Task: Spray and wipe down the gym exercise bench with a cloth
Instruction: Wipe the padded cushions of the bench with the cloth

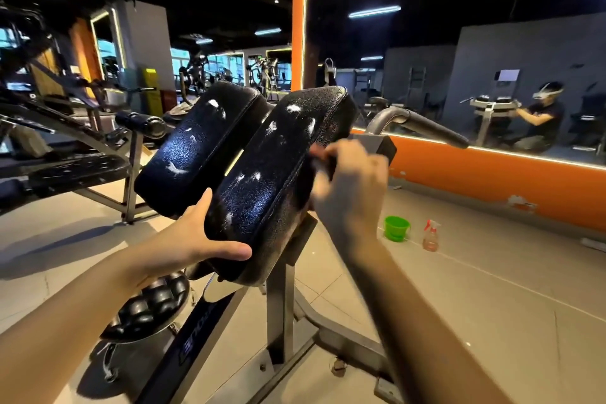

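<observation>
A gym exercise bench [278, 305] stands on the tiled floor [492, 305] beside a mirrored wall, its two black padded cushions tilted up towards the camera and flecked with white foam and fine spray droplets. The left hand [203, 239] clasps the lower end of the right pad [278, 154], thumb laid along its bottom edge, while the other fingers reach in towards the left pad [193, 147] and are hidden. The right hand [351, 184], blurred, is at the right pad's outer side, its fingers [328, 157] curled round what appears to be a dark cloth [323, 162]. The pads look like soft foam under slick vinyl, likely slippery while wet, and they should give under pressure. The steel frame looks heavy and rigid, so bracing a pad by its stitched edge seems the sound hold. The foam on both top faces suggests wiping has barely begun there. On the floor to the right, well apart from the bench, a small green bucket [396, 228] sits just beside a clear spray bottle [431, 236] holding pinkish liquid. What the bucket contains cannot be seen.
</observation>
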